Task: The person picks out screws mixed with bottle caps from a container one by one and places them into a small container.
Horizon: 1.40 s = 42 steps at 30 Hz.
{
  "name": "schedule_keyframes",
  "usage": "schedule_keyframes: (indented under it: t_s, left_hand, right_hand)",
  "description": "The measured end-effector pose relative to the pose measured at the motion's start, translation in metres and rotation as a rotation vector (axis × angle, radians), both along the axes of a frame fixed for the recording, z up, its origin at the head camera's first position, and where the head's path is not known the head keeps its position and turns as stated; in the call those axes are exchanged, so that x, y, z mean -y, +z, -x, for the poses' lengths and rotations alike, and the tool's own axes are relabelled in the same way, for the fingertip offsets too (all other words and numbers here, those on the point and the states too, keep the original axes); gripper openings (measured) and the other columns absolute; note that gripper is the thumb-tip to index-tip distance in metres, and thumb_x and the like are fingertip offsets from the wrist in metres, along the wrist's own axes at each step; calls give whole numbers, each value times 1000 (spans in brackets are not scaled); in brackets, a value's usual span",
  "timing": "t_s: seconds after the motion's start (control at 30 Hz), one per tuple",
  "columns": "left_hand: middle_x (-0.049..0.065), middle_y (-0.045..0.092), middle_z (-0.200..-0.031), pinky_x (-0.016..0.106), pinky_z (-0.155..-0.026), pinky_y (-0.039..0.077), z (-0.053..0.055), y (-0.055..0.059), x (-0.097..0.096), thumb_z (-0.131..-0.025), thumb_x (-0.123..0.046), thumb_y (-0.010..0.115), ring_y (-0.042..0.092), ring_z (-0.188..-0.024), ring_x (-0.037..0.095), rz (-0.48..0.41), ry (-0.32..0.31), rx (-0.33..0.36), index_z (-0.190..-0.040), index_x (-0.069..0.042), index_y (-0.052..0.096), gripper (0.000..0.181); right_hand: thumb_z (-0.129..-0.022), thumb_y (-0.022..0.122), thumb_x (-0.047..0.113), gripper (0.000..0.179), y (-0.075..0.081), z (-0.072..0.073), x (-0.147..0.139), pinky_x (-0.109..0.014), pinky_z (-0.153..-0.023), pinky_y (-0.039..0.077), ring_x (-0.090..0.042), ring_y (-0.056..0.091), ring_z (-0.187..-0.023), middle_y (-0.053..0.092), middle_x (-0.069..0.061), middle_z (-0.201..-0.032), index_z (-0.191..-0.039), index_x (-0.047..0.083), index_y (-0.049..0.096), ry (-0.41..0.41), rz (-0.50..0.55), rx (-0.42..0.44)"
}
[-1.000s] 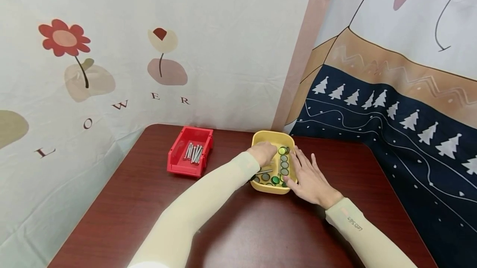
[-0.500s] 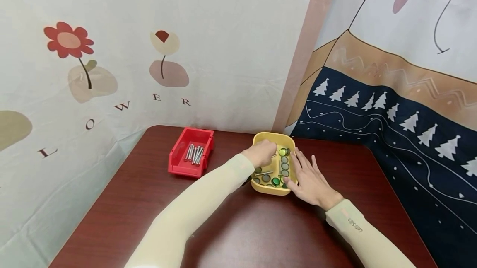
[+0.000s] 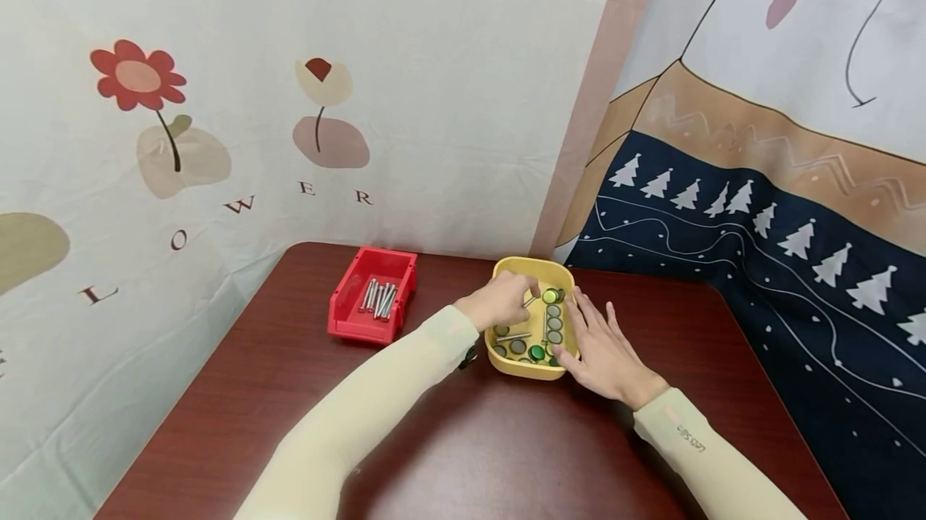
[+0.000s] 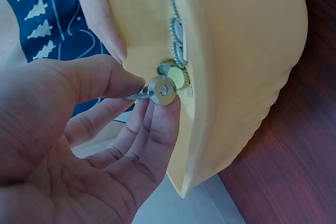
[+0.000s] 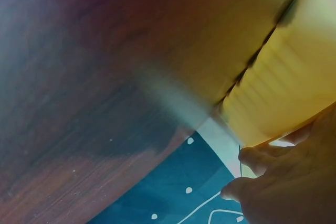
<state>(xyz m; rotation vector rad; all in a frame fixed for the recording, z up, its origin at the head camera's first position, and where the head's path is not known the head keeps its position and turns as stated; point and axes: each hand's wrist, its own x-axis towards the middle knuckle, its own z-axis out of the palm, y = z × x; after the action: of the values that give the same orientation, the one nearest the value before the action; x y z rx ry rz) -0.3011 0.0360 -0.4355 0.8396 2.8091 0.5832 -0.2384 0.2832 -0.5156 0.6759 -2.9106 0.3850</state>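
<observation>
Over the left side of the yellow bin [image 3: 531, 265], my left hand [image 3: 499, 300] pinches a silver bolt [image 4: 161, 91] between thumb and fingers. The bolt's round head with a hex socket faces the left wrist camera. Inside the bin lie bottle caps [image 3: 555, 324], grey undersides up or green and yellow tops up, along with a few more bolts [image 3: 514, 337]. My right hand [image 3: 604, 351] rests with extended fingers against the bin's right wall and rim. In the right wrist view, its fingers [image 5: 257, 158] touch the bin's outside.
To the left stands a red bin [image 3: 365, 328] with several silver bolts [image 3: 378, 300] lying in it. Both bins are on a dark red-brown table [image 3: 463, 440]. Printed cloth [image 3: 434, 102] hangs along the table's back and right side.
My left hand has shifted slightly left and back from the middle of the yellow bin, and the pinched bolt now shows beneath its fingers. The right hand has stayed in place.
</observation>
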Motion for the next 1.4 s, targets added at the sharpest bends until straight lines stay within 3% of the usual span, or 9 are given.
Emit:
schedule_keyframes:
  t_s: [0.4,0.7,0.93,1.17,1.4]
  left_hand:
    - [2,71,-95,26,-75,55,-8,-1,24,-105,-8,81,64,-84,13,-139,70,36,-138,-7,76,34]
    - [7,74,-104,28,-79,56,-11,-2,46,-103,-5,80,68,-95,19,-209,105,43,-141,-6,76,39]
    - [8,79,-104,28,-79,60,-12,-3,65,-102,-5,82,71,-93,18,-243,142,12,-138,-6,76,36]
    - [10,83,-108,35,-87,65,-12,-5,89,-101,-6,83,76,-100,21,-250,200,3,-136,-8,77,36]
    - [12,84,-114,39,-90,68,-15,-1,113,-104,-10,81,78,-102,24,-255,261,22,-137,-10,77,33]
  right_hand:
    - [-114,65,54,95,-1,1,0,-83,-141,14,-49,26,-179,20,-26,-194,-181,-3,29,-5,13,26]
    - [-114,66,54,96,1,1,0,-82,-142,12,-49,25,-180,20,-23,-195,-183,-1,28,-13,13,46]
    - [-115,65,54,96,1,-2,0,-83,-142,12,-49,24,-180,20,-23,-195,-183,-1,26,-11,9,43]
    - [-114,66,52,95,-1,-2,0,-83,-141,14,-49,25,-180,21,-23,-195,-183,-1,27,-14,13,36]
    - [-114,64,53,95,-1,-2,0,-83,-142,12,-48,24,-180,18,-21,-196,-183,0,26,-18,19,52]
